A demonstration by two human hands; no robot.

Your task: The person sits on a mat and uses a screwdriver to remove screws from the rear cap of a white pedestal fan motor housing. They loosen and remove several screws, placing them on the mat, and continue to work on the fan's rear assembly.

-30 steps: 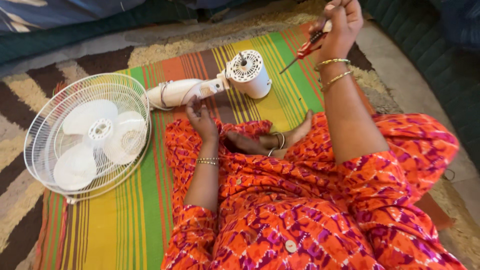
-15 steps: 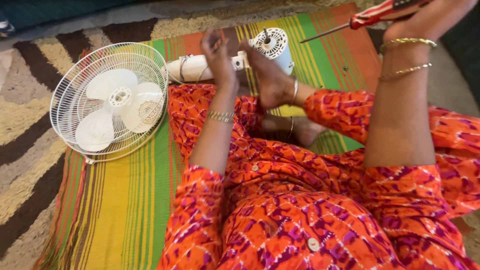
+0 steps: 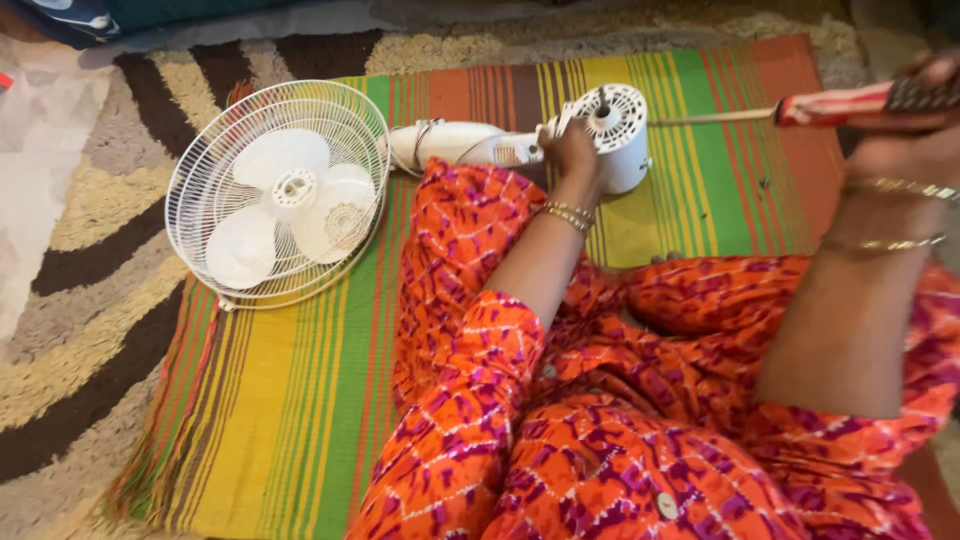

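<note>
- Seen from above: seated on a striped mat (image 3: pixel 300 400) of green, yellow and orange bands, in orange and purple patterned clothing.
- Left hand (image 3: pixel 570 155) at 12 o'clock, fingers curled against the white fan motor housing (image 3: pixel 620 135), gripping its near edge beside the neck.
- Motor housing lying on its side, vented round face turned up, white neck and stand tube (image 3: pixel 450 145) running off toward 9 o'clock; long axis left to right.
- Right hand (image 3: pixel 915 125) at 2 o'clock, raised and clenched round a screwdriver (image 3: pixel 830 105) with a red handle, thin shaft pointing toward 9 o'clock at the housing, tip just short of it.
- Housing lying at 9 o'clock from the screwdriver grip; left hand much the nearer, already touching.
- White wire fan cage (image 3: pixel 275 195) with three white blades inside, flat on the mat at 10 o'clock, apart from both hands.
- Shaggy brown and cream rug (image 3: pixel 90 280) beneath the mat.
- No packages, labels or signs readable.
</note>
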